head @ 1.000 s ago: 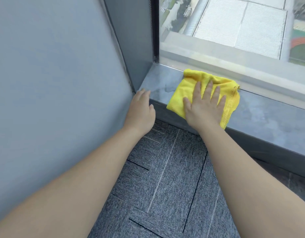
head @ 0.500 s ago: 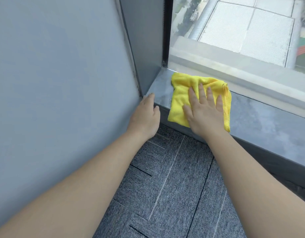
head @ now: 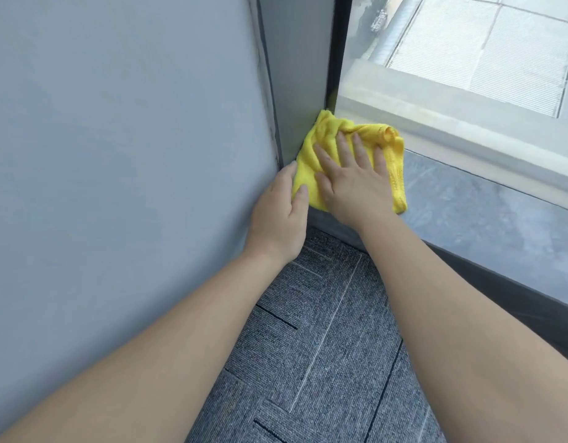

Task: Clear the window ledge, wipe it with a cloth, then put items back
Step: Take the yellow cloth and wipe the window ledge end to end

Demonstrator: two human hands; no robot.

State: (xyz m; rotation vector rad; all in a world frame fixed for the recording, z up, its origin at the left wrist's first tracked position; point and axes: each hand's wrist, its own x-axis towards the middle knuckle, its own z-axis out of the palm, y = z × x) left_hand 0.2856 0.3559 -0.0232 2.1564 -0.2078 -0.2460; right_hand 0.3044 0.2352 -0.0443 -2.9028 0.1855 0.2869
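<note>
**Cloth pressed into the corner of the ledge**

The yellow cloth lies bunched at the far left end of the window ledge, pushed up against the side wall panel where that panel meets the window glass. The right hand lies flat on top of the cloth, palm down and fingers spread apart. This is no clamping grip: the open hand presses the cloth down onto the ledge, and the cloth shows around it, toward the glass, toward the panel and along the hand's right side. The flat palm is probably used because it spreads pressure across the fabric and lets it be driven right into the corner, where dust tends to collect.

The left hand rests at the ledge's front edge beside the panel, fingers loosely extended and not closed on anything. Its fingertips touch the near left edge of the cloth. It seems to brace the body, or to keep the cloth from sliding off the lip.

The ledge to the right of the cloth is bare and streaky, which suggests the clearing is done and the wiping is under way. Below the ledge lies grey carpet.
</note>
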